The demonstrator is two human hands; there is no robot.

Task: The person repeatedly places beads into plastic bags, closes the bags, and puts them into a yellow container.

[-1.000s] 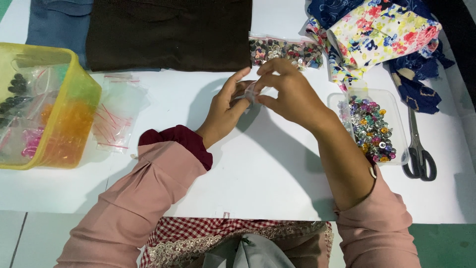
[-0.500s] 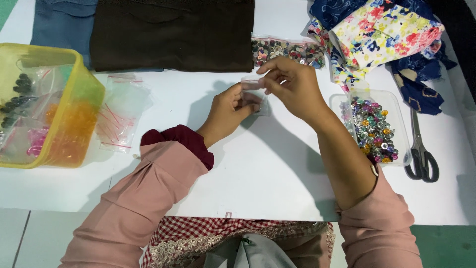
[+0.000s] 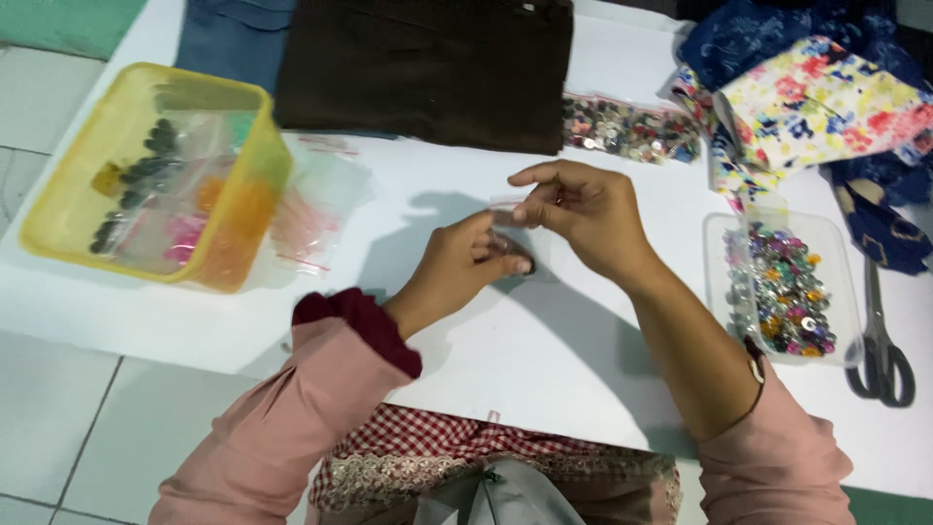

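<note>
White table (image 3: 544, 379) over pale floor tiles. Above its middle, left hand (image 3: 457, 267) and right hand (image 3: 583, 216) both pinch a small clear bag (image 3: 517, 241). Yellow tub (image 3: 146, 175) at left, dark brown cloth (image 3: 428, 68) beyond, button tray (image 3: 782, 287) and scissors (image 3: 880, 340) at right; nothing obstructs.

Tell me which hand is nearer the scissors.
Right. The right hand holds a small clear bag at mid-table, left of the scissors; the left hand is farther left.
</note>
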